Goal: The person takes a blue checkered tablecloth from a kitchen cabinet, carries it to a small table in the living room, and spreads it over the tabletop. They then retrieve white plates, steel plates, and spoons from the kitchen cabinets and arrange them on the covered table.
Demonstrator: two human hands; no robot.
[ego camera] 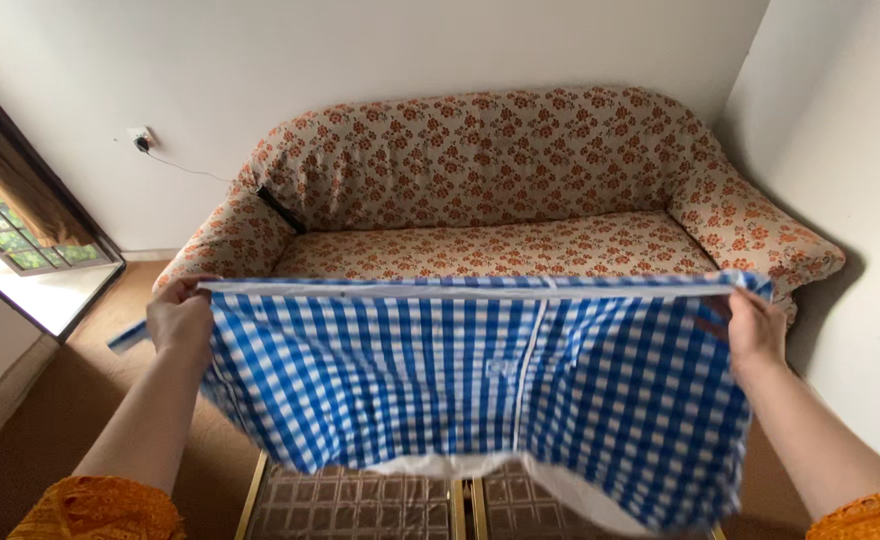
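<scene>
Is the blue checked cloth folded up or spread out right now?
Spread out: the blue checked cloth is stretched taut between the left hand and right hand, hanging open.

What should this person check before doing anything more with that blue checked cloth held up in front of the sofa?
1. Left hand grips the top corner of the blue checked cloth: ok.
2. Right hand grips the opposite top corner: ok.
3. Top edge pulled straight and level between the hands: ok.
4. Lower edge hanging evenly: not ok, it droops lower on the right side.
5. Cloth clear of the gold-framed table beneath: cannot tell, the hem hides the gap.
6. Seat of the floral sofa free of loose items: ok in the part that shows.
</scene>
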